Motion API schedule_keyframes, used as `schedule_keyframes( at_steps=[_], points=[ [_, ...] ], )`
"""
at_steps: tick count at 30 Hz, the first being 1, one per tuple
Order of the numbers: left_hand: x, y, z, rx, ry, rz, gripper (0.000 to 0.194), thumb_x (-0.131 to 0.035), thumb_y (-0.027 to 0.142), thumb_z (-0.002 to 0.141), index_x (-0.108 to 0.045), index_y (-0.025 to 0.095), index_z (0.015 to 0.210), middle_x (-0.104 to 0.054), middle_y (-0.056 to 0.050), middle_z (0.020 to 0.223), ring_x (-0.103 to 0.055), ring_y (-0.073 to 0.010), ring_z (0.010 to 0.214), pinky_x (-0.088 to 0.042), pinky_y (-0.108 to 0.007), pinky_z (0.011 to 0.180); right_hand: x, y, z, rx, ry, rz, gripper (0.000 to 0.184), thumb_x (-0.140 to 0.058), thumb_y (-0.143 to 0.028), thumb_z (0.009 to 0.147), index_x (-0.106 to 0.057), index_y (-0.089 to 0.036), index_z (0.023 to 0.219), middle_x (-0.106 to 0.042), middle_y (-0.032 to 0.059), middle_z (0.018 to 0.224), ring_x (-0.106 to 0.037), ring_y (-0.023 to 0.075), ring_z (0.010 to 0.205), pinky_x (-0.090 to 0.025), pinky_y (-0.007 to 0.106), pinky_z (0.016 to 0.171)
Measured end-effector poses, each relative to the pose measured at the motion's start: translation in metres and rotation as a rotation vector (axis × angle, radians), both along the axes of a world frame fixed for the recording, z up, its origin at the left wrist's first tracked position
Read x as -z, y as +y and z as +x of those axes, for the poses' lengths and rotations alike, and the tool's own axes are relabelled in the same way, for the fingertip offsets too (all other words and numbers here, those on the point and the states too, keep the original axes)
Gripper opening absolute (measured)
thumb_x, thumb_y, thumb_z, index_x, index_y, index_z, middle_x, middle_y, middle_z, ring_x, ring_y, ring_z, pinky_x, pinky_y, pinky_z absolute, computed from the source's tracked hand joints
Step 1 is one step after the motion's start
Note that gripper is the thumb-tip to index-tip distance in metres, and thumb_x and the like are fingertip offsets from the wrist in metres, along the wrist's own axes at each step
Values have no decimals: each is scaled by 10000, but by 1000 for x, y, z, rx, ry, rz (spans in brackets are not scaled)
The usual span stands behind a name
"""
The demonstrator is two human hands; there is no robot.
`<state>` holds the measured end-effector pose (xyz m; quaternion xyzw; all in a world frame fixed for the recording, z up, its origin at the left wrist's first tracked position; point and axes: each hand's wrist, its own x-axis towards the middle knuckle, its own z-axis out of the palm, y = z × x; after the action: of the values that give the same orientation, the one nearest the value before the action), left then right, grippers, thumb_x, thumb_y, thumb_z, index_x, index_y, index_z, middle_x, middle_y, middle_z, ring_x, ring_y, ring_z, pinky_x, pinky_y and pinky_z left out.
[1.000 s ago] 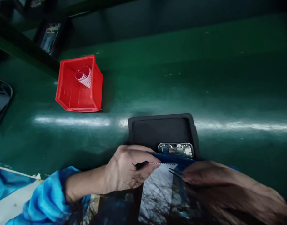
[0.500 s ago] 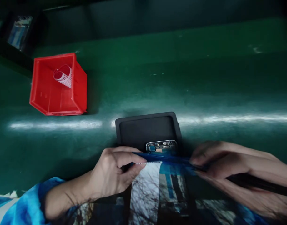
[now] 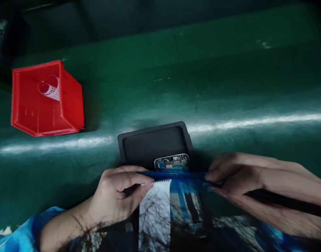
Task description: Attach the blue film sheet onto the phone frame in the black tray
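My left hand (image 3: 115, 196) pinches the left end of a blue film strip (image 3: 176, 176) that stretches across a phone (image 3: 172, 163) with its circuit board exposed. The phone lies in a black foam tray (image 3: 152, 140) on the green bench. My right hand (image 3: 244, 175) grips dark tweezers (image 3: 281, 201) and holds the strip's right end with their tip. Below the strip a shiny reflective sheet (image 3: 171, 213) mirrors trees and a building, and it hides the lower part of the phone.
A red plastic bin (image 3: 42, 99) with a curled white perforated label roll (image 3: 49, 87) stands at the far left on the green bench (image 3: 202, 87). A dark shelf edge runs along the top. Blue sleeves show at the bottom.
The view has shifted so the bin and tray sit further left. My right hand moved from over the sheet to the strip's right end; the strip is now pulled out straight.
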<state>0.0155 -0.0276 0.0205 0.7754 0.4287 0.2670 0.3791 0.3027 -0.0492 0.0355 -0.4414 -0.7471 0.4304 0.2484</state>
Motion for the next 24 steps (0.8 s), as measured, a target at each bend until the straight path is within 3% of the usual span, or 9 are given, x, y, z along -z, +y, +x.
schedule_keyframes(
  at_steps=[16, 21, 24],
  points=[
    [-2, 0, 0, -26, -33, -71, 46, -715, 135, 741, -732, 175, 756, -769, -27, 731, -728, -115, 646, -578, -107, 661, -3, 1, 0, -39, -19, 67, 184, -624, -131, 787, -592, -293, 866, -688, 37, 854, -712, 173, 856, -571, 177, 676],
    [0, 0, 0, -29, -26, -78, 58, -715, 144, 740, -730, 193, 766, -768, -3, 738, -722, -105, 640, -579, -111, 657, -2, -5, -5, 66, -46, 41, 190, -577, -110, 792, -584, -297, 827, -676, 20, 844, -697, 180, 860, -570, 204, 702],
    [-1, 0, 1, -27, -25, -68, 65, -717, 136, 734, -728, 193, 764, -765, 13, 720, -726, -101, 667, -573, -101, 676, 1, -6, -3, 25, 9, 65, 226, -543, -72, 784, -585, -288, 834, -682, 15, 844, -696, 182, 842, -579, 214, 716]
  ],
)
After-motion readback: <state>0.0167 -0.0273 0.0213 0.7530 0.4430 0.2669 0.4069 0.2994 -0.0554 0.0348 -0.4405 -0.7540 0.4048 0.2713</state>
